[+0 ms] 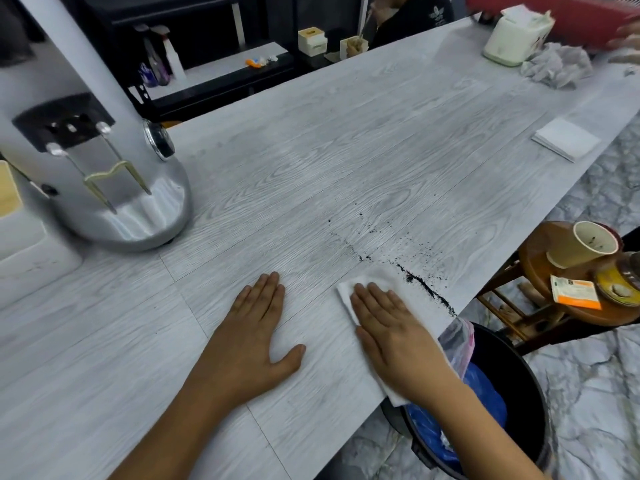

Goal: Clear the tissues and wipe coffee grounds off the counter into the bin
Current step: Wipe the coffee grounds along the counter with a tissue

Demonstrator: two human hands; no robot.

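My right hand [391,327] lies flat on a white tissue [377,282], pressing it against the grey wood-grain counter [311,161] near its right edge. Black coffee grounds [420,282] form a dark line just right of the tissue, with scattered specks further back. My left hand [256,327] rests flat on the counter beside it, fingers straight, holding nothing. A black bin [519,386] with a blue liner stands below the counter edge, right under my right wrist. Crumpled grey tissues [557,65] lie at the far right of the counter.
A silver coffee grinder [104,161] stands at the left. A folded white napkin stack [566,138] and a white tissue box [516,36] sit at the far right. A wooden stool [568,289] with a paper cup [581,244] stands beside the bin. Another person sits beyond the counter.
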